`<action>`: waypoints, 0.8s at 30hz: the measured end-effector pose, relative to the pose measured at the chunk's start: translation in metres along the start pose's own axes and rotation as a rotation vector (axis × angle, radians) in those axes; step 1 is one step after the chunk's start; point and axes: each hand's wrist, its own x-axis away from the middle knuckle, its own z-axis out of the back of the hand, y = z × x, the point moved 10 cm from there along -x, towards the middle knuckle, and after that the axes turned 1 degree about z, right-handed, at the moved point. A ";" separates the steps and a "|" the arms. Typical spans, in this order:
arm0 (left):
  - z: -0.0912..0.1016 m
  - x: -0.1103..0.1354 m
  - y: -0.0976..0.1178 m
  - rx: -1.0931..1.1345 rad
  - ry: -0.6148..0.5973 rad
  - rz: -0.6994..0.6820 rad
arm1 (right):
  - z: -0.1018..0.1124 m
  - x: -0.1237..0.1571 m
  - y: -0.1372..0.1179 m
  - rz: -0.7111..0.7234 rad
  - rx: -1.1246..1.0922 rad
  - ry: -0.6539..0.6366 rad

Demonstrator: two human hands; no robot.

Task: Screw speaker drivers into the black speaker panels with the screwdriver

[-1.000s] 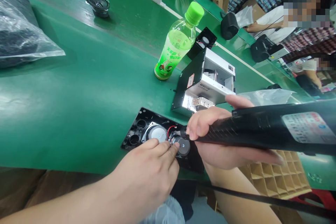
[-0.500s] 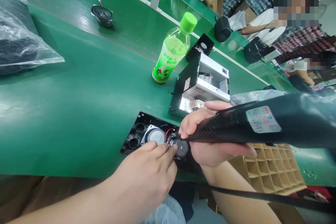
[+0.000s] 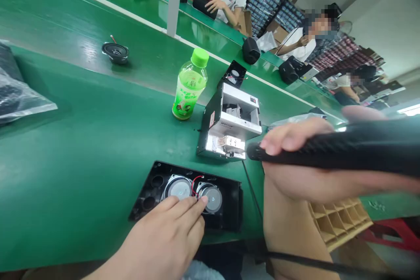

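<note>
My right hand [image 3: 292, 153] grips a black electric screwdriver [image 3: 348, 144], held nearly level, slightly blurred. Its nose is beside the front of a white and black screw feeder machine [image 3: 241, 116]; whether they touch, I cannot tell. My left hand [image 3: 167, 227] lies with fingers stretched over a black speaker panel [image 3: 231, 212] at the table's near edge. Two round speaker drivers sit in the panel: a left driver [image 3: 179, 187], partly covered by my fingers, and a right driver [image 3: 214, 199], touched by a fingertip. A red wire [image 3: 194, 182] curves between them.
A green-capped drink bottle [image 3: 190, 85] stands left of the machine. A loose speaker [image 3: 115, 52] lies farther left, near a plastic bag [image 3: 22, 92]. Behind the machine is another panel [image 3: 233, 74]. A cardboard divider [image 3: 341, 223] stands at lower right. Co-workers sit across the bench.
My right hand has lifted the screwdriver away from the speaker panel, up and right to the machine's front. My left hand stays on the panel. The view has shifted.
</note>
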 end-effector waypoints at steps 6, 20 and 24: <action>0.008 -0.003 0.000 -0.015 0.046 -0.013 | -0.030 -0.001 0.032 0.069 -0.006 -0.006; 0.018 -0.011 -0.010 0.141 0.049 0.112 | -0.010 0.006 0.019 -0.108 -0.061 -0.028; 0.031 -0.021 -0.020 0.259 0.006 0.192 | -0.002 0.013 -0.004 -0.111 -0.066 -0.023</action>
